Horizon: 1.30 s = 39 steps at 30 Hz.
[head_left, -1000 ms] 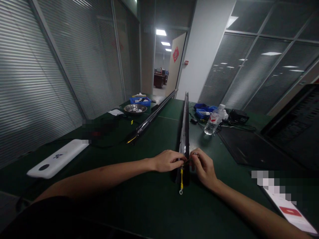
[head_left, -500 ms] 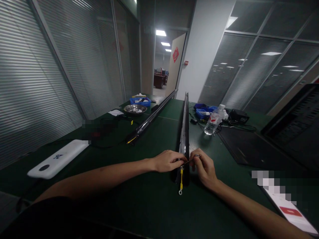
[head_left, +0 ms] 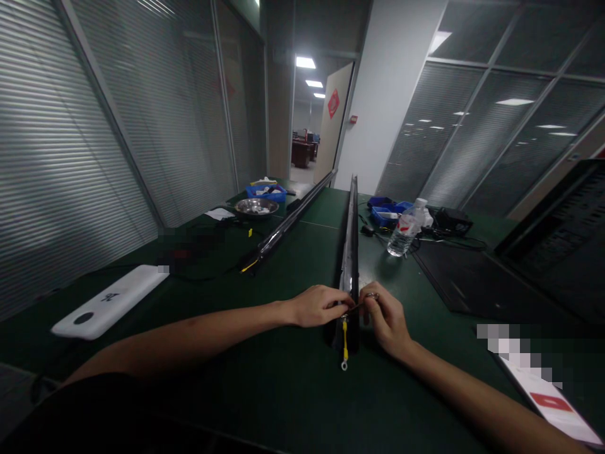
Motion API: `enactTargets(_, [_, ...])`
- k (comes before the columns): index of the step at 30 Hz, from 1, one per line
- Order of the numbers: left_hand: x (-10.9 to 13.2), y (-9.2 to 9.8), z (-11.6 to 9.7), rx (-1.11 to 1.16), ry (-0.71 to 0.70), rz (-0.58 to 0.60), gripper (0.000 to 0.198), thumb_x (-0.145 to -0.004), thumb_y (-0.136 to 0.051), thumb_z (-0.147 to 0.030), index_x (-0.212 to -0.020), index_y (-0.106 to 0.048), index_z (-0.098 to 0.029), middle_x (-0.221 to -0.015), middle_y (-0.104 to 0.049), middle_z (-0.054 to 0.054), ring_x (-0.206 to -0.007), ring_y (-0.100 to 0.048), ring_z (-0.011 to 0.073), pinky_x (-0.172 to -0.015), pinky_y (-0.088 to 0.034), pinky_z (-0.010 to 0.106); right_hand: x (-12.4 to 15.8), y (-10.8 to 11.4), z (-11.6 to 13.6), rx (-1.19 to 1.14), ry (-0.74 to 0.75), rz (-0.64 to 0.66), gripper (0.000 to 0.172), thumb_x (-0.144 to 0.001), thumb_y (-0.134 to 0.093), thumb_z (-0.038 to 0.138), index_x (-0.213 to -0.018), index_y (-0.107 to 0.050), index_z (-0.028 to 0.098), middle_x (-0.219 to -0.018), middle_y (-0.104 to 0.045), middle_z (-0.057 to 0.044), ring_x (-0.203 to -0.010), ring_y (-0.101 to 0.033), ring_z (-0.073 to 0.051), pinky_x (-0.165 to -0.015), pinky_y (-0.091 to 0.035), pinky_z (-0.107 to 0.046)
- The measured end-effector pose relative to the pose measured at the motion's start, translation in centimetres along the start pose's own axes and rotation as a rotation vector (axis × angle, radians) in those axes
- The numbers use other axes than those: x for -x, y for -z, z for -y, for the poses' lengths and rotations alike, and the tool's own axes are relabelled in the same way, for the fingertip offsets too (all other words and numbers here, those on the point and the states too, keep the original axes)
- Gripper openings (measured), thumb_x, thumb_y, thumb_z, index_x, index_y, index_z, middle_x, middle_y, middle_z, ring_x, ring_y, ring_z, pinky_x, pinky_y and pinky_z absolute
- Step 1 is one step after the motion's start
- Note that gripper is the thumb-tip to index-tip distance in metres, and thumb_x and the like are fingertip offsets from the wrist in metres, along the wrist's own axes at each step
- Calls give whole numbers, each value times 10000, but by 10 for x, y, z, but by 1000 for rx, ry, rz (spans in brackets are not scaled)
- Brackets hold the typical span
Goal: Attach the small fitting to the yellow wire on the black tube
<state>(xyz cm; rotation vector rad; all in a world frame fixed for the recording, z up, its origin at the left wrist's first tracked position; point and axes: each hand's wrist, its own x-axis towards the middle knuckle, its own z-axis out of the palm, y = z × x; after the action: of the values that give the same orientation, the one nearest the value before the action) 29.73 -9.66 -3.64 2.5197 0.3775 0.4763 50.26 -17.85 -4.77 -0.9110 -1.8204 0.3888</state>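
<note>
A long black rail [head_left: 348, 252] with a glossy strip in it runs away from me along the table. Near its closest end, my left hand [head_left: 324, 306] lies over it with thumb and fingertips pinched together; what they pinch is hidden. My right hand [head_left: 385, 318] is closed beside the rail's right edge. From its fingers a thin metal tool [head_left: 355, 307] reaches to the left fingertips, and a shiny loop [head_left: 372, 296] shows at the knuckles; its exact kind is too small to tell. A yellow wire [head_left: 345, 340] ending in a ring terminal [head_left: 344, 366] sticks out towards me.
Another black rail [head_left: 288, 221] lies to the left. A white case [head_left: 111, 302] is further left, a metal bowl [head_left: 256, 207] and blue basket [head_left: 278, 196] behind. On the right stand a water bottle [head_left: 406, 230] and blue trays [head_left: 385, 214], near a black mat [head_left: 463, 277].
The ring terminal end of the yellow wire has shifted very slightly right and up. Both hands stay almost where they were, the right one turned a little.
</note>
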Motion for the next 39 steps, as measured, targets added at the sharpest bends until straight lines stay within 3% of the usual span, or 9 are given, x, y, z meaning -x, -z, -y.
enactTargets(7, [1, 0, 0, 19, 9, 6, 225, -1030, -497, -246, -1180, -655, -193, -1004, -702, 29, -865, -661, 164, -739, -440, 219, 0, 2, -2, -21, 28, 24, 279, -1069, -387, 267, -865, -569, 206, -814, -547, -35, -742, -550, -190, -679, -433, -338])
enactTargets(14, [1, 2, -2, 14, 3, 4, 218, -1025, -493, -235, -1162, -659, -201, -966, -693, 24, -840, -654, 167, -726, -431, 226, 1, 0, 0, 3, -24, -43, 249, -1067, -409, 259, -890, -578, 209, -792, -544, -28, -707, -544, -185, -660, -428, -333])
enactTargets(33, [0, 1, -1, 3, 6, 9, 215, -1029, -484, -248, -1150, -652, -191, -962, -677, 27, -831, -637, 163, -725, -426, 225, -1, 1, 0, -14, -19, 0, 299, -1073, -400, 308, -857, -580, 209, -765, -541, -19, -673, -542, -176, -635, -433, -322])
enactTargets(39, [0, 1, -2, 40, 4, -4, 210, -1028, -480, -224, -1148, -650, -191, -988, -675, 31, -872, -636, 171, -763, -443, 244, 2, 0, -2, 7, -75, -59, 246, -1067, -433, 301, -899, -591, 213, -783, -552, -21, -669, -558, -173, -611, -447, -310])
